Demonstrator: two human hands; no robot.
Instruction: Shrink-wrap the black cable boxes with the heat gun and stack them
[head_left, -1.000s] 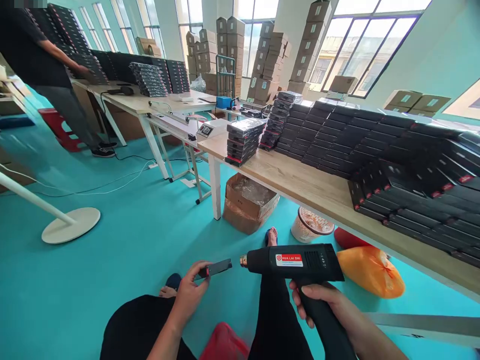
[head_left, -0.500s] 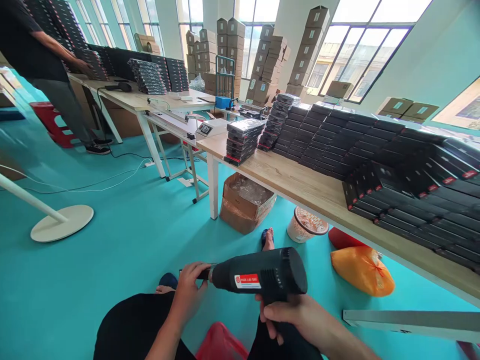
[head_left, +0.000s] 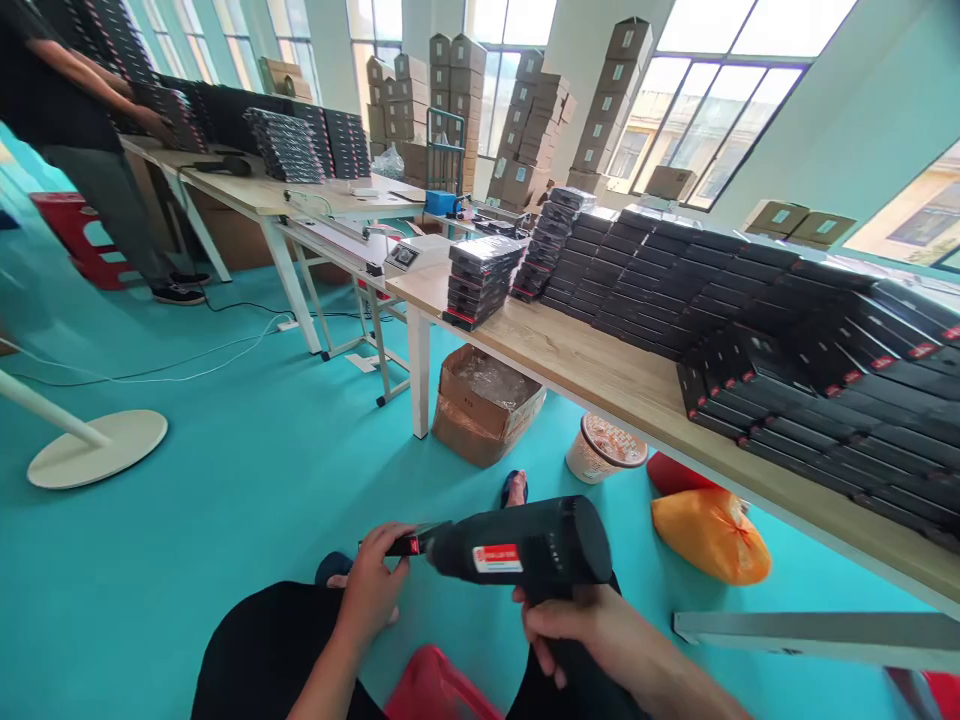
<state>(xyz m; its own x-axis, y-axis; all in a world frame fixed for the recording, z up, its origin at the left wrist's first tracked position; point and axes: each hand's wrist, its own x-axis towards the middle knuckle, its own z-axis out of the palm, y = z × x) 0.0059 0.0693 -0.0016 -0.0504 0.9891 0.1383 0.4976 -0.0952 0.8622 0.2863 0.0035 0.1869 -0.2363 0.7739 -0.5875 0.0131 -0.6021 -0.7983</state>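
Observation:
My right hand point(head_left: 566, 630) is wrapped round the handle of a black heat gun point(head_left: 517, 545) with a red and white label on its side. The gun lies level, its nozzle pointing left. At the nozzle end my left hand point(head_left: 375, 575) grips a small flat black box point(head_left: 405, 545) with a red mark, seen nearly edge-on. Clear film seems to stick up along the box's upper edge. Most of the box is hidden behind my fingers and the nozzle. Both hands are above my lap.
Stacks of black boxes point(head_left: 660, 270) fill much of the wooden table point(head_left: 570, 345) at right. Beneath it stand a carton point(head_left: 480, 415), a waste basket point(head_left: 604, 450) and an orange bag point(head_left: 712, 535). A co-worker point(head_left: 75, 150) handles boxes at the far left table. A lamp-like round base point(head_left: 101, 448) stands left.
The box in my left hand has turned so that its red mark shows beside the nozzle. The heat gun has stayed nearly in place. My view has shifted slightly to the right.

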